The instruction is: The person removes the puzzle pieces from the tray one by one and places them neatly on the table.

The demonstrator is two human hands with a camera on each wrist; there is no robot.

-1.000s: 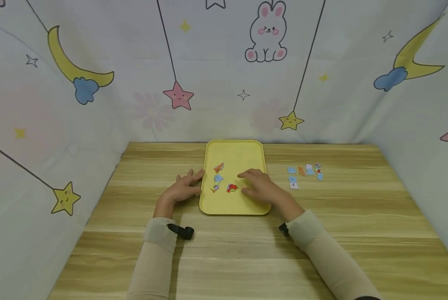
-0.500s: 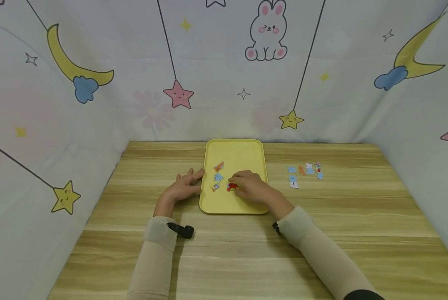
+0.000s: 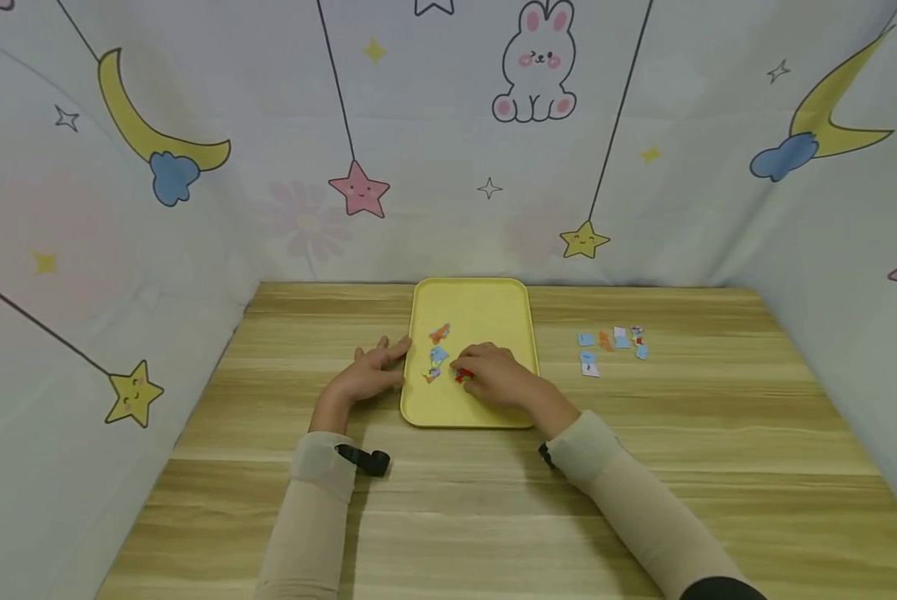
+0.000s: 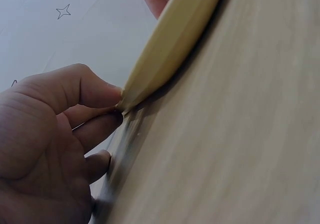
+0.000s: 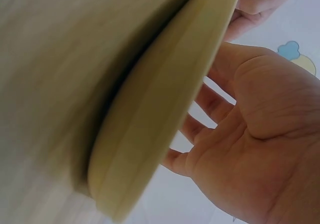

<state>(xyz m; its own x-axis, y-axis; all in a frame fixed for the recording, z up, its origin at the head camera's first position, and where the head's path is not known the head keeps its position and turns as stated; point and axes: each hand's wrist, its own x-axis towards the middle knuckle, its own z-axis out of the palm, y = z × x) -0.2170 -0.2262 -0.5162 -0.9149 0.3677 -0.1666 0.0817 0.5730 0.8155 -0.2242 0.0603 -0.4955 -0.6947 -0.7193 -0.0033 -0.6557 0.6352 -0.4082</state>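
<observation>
A yellow tray (image 3: pixel 478 300) lies on the table. My left hand (image 3: pixel 366 372) rests at its left rim, fingers spread, with thumb and fingertips touching the edge; the left wrist view shows the thumb (image 4: pixel 100 89) right at the rim. Over the tray's lower middle, my right hand (image 3: pixel 497 375) pinches a small red puzzle-like piece (image 3: pixel 463 376), thumb and index finger on either side and partly covering it. Left of this piece lie an orange piece (image 3: pixel 439 333), a light-blue piece (image 3: pixel 438 356) and a yellow-and-white piece (image 3: pixel 431 375). The tray wall hides these pieces in the right wrist view.
Right of the tray, several small pieces lie on the wooden table (image 3: pixel 448 517), among them a light-blue piece (image 3: pixel 586 340), an orange piece (image 3: pixel 605 341) and a white piece (image 3: pixel 590 369). A printed cloth (image 3: pixel 433 233) hangs behind the table and along both sides.
My right hand has moved left and closed its fingers around the red piece, then shifted slightly further left. The left hand has stayed at the tray's rim.
</observation>
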